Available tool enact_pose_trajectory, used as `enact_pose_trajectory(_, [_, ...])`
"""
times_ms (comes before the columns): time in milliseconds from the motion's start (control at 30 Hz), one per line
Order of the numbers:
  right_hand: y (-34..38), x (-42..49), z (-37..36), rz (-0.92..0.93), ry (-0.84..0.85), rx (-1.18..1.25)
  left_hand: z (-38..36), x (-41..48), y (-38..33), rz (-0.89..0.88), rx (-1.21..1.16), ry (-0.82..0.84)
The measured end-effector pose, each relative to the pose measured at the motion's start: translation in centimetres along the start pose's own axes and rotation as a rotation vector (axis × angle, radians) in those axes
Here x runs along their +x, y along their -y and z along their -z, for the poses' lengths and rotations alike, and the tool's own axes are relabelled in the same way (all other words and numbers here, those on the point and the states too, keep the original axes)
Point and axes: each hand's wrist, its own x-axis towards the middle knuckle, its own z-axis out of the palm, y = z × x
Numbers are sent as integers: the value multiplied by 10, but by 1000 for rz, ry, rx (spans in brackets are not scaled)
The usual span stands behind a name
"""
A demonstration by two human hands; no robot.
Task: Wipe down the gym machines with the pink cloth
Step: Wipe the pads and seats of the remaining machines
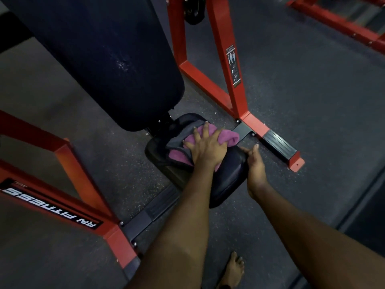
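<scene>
Your left grip lies flat with fingers spread, pressing the pink cloth onto the seat pad, while your right grip clasps the pad's right edge, thumb on top, as if to steady it. You look to be mid-wipe on the seat; next, sweep the cloth toward the near rounded corner, then move up to the backrest. Soft, bunched cloth with a grey face meets smooth, glossy black padding, framed by square red tubing.
</scene>
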Motion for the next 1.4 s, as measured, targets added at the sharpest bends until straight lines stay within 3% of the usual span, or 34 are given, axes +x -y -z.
enact_pose_trajectory(233, [4, -2, 9, -26, -4, 14, -17, -96, 17, -134, 5, -142])
enact_pose_trajectory(633, [-4, 5, 5, -2, 36, -60, 2, 45, -8, -2, 77, 2])
enact_pose_trajectory(833, [-1, 0, 2, -22, 5, -58, -8, -52, 14, -88, -39, -146])
enact_pose_trajectory(933, [0, -1, -6, -39, -76, -55, -18, -92, 21, -76, 19, -190])
enact_pose_trajectory(1067, [-14, 8, -17, -105, -307, -176, -11, -41, 21, 11, -11, -119])
enact_pose_trajectory(1233, [-9, 5, -33, 44, -488, -423, 5, 29, 37, 124, -46, -80])
enact_pose_trajectory(1400, [-19, 10, -32, 151, -549, -515, 23, 81, 70, 195, -39, -59])
